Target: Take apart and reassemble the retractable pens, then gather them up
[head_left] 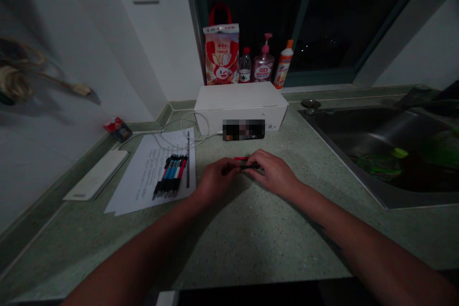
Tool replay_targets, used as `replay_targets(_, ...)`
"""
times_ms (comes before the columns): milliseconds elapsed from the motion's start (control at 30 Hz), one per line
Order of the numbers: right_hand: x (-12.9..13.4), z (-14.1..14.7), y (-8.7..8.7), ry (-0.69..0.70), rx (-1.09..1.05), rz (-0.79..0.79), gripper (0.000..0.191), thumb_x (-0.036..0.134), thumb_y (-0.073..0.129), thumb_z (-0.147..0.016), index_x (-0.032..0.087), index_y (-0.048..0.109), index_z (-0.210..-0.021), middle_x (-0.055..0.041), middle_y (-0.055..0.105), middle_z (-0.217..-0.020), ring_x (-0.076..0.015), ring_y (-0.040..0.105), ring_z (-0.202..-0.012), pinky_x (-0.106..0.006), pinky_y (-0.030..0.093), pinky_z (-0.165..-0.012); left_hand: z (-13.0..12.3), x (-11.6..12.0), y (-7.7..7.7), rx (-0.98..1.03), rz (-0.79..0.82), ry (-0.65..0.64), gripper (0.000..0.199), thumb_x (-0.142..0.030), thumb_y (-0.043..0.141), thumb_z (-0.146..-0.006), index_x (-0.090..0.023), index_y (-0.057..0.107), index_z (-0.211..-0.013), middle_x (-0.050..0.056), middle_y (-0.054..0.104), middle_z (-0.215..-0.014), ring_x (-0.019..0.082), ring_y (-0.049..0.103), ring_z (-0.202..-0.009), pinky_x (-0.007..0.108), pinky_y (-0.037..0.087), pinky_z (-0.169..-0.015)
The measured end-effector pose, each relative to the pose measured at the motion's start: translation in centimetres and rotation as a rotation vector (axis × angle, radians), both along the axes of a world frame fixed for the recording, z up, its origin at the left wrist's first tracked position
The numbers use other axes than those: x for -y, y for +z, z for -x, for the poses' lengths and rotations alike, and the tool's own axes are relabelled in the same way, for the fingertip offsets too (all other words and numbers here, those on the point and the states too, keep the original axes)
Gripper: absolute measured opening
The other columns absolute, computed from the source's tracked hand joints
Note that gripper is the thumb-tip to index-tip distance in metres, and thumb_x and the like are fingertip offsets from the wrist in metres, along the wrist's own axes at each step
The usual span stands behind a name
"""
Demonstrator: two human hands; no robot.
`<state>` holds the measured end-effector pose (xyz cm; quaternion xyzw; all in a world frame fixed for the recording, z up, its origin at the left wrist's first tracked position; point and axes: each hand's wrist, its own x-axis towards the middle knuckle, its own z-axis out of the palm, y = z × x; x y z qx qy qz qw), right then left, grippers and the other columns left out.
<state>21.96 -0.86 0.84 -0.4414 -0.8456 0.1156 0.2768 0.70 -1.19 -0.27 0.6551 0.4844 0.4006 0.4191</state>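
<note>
My left hand (pixel 216 178) and my right hand (pixel 273 170) meet over the middle of the counter, fingers closed in a pinch. Between them lies a slim black pen part (pixel 247 167), gripped at its two ends; the fingers cover much of it. Just beyond, a thin red pen piece (pixel 240 158) shows beside my right fingertips; whether it is held or lying on the counter I cannot tell. To the left, several pens (pixel 172 174) in blue, red, white and black lie side by side on printed paper sheets (pixel 143 172).
A phone (pixel 244 136) with a white cable (pixel 168 146) leans against a white box (pixel 240 95). Behind stand a red bag (pixel 222 55) and bottles (pixel 263 68). A steel sink (pixel 358 153) is at right. At left lie a white flat case (pixel 96 174) and a small red packet (pixel 118 129).
</note>
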Motion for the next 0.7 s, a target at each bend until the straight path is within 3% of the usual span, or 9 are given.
replay_targets(333, -0.03, 0.25, 0.28, 0.038, -0.059, 0.078, 0.003, 0.025, 0.065, -0.098, 0.022, 0.067, -0.097, -0.0048, 0.073, -0.095, -0.0205, 0.068, -0.089, -0.033, 0.049, -0.079, -0.21, 0.32, 0.40, 0.010, 0.022, 0.003, 0.010, -0.023, 0.069, -0.083, -0.019, 0.075, -0.091, 0.006, 0.081, -0.092, 0.020, 0.075, -0.085, 0.034, 0.059, -0.083)
replay_targets(400, 0.04, 0.36, 0.08, 0.037, -0.084, 0.135, 0.008, 0.025, 0.060, -0.100, 0.023, 0.067, -0.100, -0.0049, 0.075, -0.098, -0.0203, 0.069, -0.089, -0.034, 0.050, -0.080, -0.24, 0.35, 0.42, 0.003, 0.008, 0.021, 0.011, -0.024, 0.069, -0.083, -0.019, 0.075, -0.091, 0.006, 0.081, -0.092, 0.020, 0.074, -0.085, 0.034, 0.059, -0.084)
replay_targets(533, 0.15, 0.42, -0.29, 0.023, -0.178, 0.221, 0.024, 0.024, 0.067, -0.094, 0.023, 0.063, -0.117, -0.0048, 0.076, -0.104, -0.0186, 0.069, -0.084, -0.031, 0.050, -0.075, -0.22, 0.28, 0.36, 0.032, 0.017, 0.056, 0.010, -0.024, 0.069, -0.083, -0.019, 0.076, -0.089, 0.006, 0.081, -0.092, 0.021, 0.075, -0.087, 0.034, 0.059, -0.084)
replay_targets(700, -0.05, 0.26, -0.27, 0.019, -0.145, 0.206, 0.013, 0.028, 0.056, -0.100, 0.022, 0.068, -0.101, -0.0047, 0.075, -0.094, -0.0189, 0.068, -0.082, -0.031, 0.048, -0.074, -0.17, 0.36, 0.34, 0.070, 0.023, 0.058, 0.011, -0.024, 0.070, -0.084, -0.019, 0.076, -0.091, 0.006, 0.080, -0.093, 0.021, 0.075, -0.088, 0.034, 0.058, -0.086)
